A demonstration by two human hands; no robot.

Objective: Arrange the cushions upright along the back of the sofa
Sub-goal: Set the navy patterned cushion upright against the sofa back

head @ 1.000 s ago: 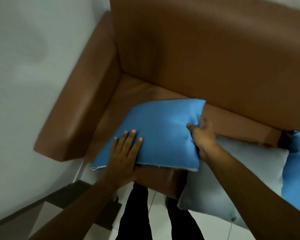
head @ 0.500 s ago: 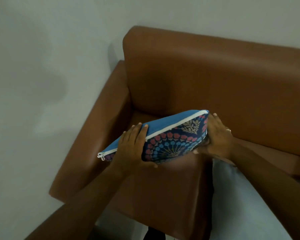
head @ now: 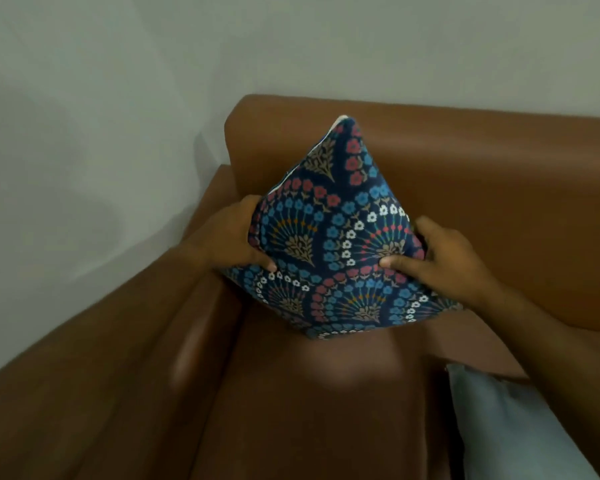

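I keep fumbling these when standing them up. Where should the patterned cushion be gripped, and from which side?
Grip the patterned cushion at its two side edges, about mid-height, one hand coming in from each side, as the left hand and right hand do here. It stands on a corner, so opposed grips probably stop it twisting.

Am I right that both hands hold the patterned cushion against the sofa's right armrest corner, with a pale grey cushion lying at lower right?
Not quite. In the head view the left hand and right hand hold the patterned cushion near the sofa's left armrest corner, not the right. The pale grey cushion does lie at lower right.
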